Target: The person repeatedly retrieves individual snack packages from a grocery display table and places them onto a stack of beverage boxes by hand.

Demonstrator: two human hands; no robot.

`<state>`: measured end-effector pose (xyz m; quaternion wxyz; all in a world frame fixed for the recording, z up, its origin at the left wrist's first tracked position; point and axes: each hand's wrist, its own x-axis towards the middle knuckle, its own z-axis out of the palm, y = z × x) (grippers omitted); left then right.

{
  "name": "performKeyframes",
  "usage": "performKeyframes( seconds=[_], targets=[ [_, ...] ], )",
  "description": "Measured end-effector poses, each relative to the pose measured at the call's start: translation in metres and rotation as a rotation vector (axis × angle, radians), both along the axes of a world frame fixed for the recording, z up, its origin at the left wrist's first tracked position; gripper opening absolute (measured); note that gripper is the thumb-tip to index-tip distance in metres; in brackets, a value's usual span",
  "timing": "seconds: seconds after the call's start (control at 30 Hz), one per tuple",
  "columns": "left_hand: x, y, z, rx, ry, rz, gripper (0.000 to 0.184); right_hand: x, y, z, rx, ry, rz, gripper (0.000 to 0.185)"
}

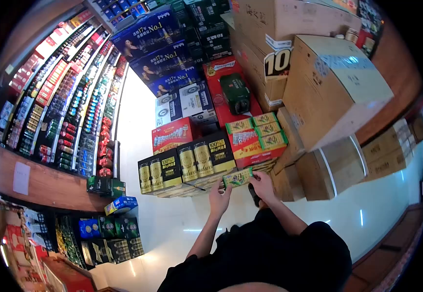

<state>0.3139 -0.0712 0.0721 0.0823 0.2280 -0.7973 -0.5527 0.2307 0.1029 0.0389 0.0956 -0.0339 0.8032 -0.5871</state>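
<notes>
Between my two hands is a small green and yellow packet, held level in front of the stacked cartons. My left hand grips its left end, and my right hand pinches the right end. Just beyond it, several similar green packets lie on a red carton. Black and gold beer cartons stand to the left of the packets, close to my left hand.
Blue beer cartons are piled at the back, with a dark green can pack on a red box. Large brown cardboard boxes rise on the right. Shelves of cans line the left, above a pale floor.
</notes>
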Motion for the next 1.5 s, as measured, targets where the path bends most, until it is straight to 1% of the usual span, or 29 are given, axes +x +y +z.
performKeyframes(
  seconds=[0.1, 0.13, 0.17, 0.2, 0.23, 0.27, 0.3, 0.33, 0.37, 0.4, 0.43, 0.47, 0.5, 0.57, 0.6, 0.7, 0.8, 0.9, 0.93, 1.0, 1.03, 1.07, 1.1, 1.17, 1.2, 1.33, 1.43, 1.47, 1.5],
  targets=[
    [-0.069, 0.001, -0.003, 0.015, 0.008, 0.031, 0.053, -0.076, -0.005, -0.005, 0.15, 0.061, 0.123, 0.029],
    [-0.087, 0.0, -0.012, 0.037, -0.021, 0.04, 0.054, -0.095, -0.003, 0.013, 0.18, 0.049, 0.178, 0.031],
    [-0.102, -0.001, -0.023, 0.056, -0.049, 0.046, 0.054, -0.11, -0.002, 0.006, 0.174, 0.068, 0.164, 0.032],
    [-0.121, -0.005, -0.042, 0.031, 0.001, 0.029, 0.054, -0.129, 0.0, -0.005, 0.167, 0.098, 0.143, 0.032],
    [-0.14, -0.008, -0.052, 0.08, 0.009, 0.014, 0.054, -0.149, -0.002, 0.0, 0.162, 0.128, 0.122, 0.032],
    [-0.154, -0.011, -0.064, 0.134, 0.014, 0.003, 0.054, -0.164, 0.002, 0.005, 0.111, 0.007, 0.176, 0.034],
    [-0.165, -0.014, -0.078, 0.192, 0.015, -0.004, 0.054, -0.176, 0.0, 0.002, 0.112, 0.008, 0.184, 0.033],
    [-0.176, -0.018, -0.091, 0.098, -0.047, 0.002, 0.052, -0.185, 0.0, -0.003, 0.115, 0.006, 0.194, 0.033],
    [-0.18, -0.021, -0.104, 0.099, -0.053, 0.002, 0.051, -0.192, 0.001, -0.01, 0.12, 0.006, 0.205, 0.033],
    [-0.187, -0.021, -0.106, 0.103, -0.055, 0.001, 0.05, -0.201, 0.001, -0.029, 0.069, -0.033, 0.256, 0.039],
    [-0.196, -0.017, -0.098, 0.108, -0.055, -0.002, 0.049, -0.204, 0.001, -0.026, 0.088, -0.073, 0.266, 0.041],
    [-0.201, -0.01, -0.09, 0.212, -0.047, 0.051, 0.047, -0.208, 0.001, -0.023, 0.107, -0.109, 0.275, 0.043],
    [-0.205, -0.009, -0.098, 0.176, -0.044, 0.061, 0.047, -0.211, 0.002, -0.019, 0.126, -0.145, 0.283, 0.044],
    [-0.206, -0.011, -0.112, 0.097, -0.043, 0.081, 0.046, -0.212, 0.004, -0.023, 0.06, -0.145, 0.235, 0.046],
    [-0.207, -0.008, -0.108, 0.067, -0.021, 0.087, 0.045, -0.214, 0.003, -0.02, 0.026, -0.14, 0.21, 0.047],
    [-0.214, -0.001, -0.096, 0.113, 0.005, 0.127, 0.042, -0.217, 0.006, -0.007, 0.041, -0.233, 0.233, 0.051],
    [-0.217, 0.003, -0.078, 0.15, -0.038, 0.154, 0.04, -0.216, 0.008, -0.01, 0.055, -0.288, 0.306, 0.051],
    [-0.217, 0.004, -0.063, 0.098, -0.082, 0.152, 0.04, -0.218, 0.007, -0.014, 0.116, -0.262, 0.375, 0.052],
    [-0.213, 0.001, -0.067, 0.156, -0.078, 0.108, 0.042, -0.217, 0.007, -0.019, 0.15, -0.212, 0.372, 0.053],
    [-0.2, 0.0, -0.088, 0.001, 0.027, 0.101, 0.045, -0.216, 0.005, -0.026, 0.212, -0.102, 0.366, 0.054],
    [-0.194, 0.0, -0.083, -0.079, 0.078, 0.099, 0.046, -0.217, 0.003, -0.022, 0.258, -0.085, 0.38, 0.054],
    [-0.183, 0.002, -0.077, 0.06, 0.048, 0.14, 0.049, -0.216, 0.003, -0.018, 0.303, -0.069, 0.392, 0.055],
    [-0.168, 0.0, -0.079, 0.075, 0.002, 0.146, 0.049, -0.213, 0.003, -0.014, 0.348, -0.053, 0.403, 0.055],
    [-0.136, -0.005, -0.085, 0.106, -0.089, 0.151, 0.049, -0.202, -0.001, -0.014, 0.306, -0.009, 0.431, 0.054],
    [-0.123, 0.004, -0.034, 0.097, -0.146, 0.181, 0.046, -0.196, -0.005, -0.004, 0.291, 0.013, 0.459, 0.054],
    [-0.024, 0.011, -0.067, 0.148, -0.156, 0.297, 0.044, -0.15, -0.023, 0.008, 0.222, 0.024, 0.618, 0.052],
    [0.061, 0.025, -0.087, 0.162, -0.181, 0.401, 0.043, -0.092, -0.039, 0.042, 0.225, -0.047, 0.753, 0.051],
    [0.089, 0.031, -0.09, 0.155, -0.19, 0.44, 0.043, -0.071, -0.045, 0.01, 0.223, -0.005, 0.783, 0.053],
    [0.119, 0.039, -0.094, 0.149, -0.197, 0.48, 0.043, -0.048, -0.046, 0.011, 0.249, 0.008, 0.857, 0.054]
  ],
)
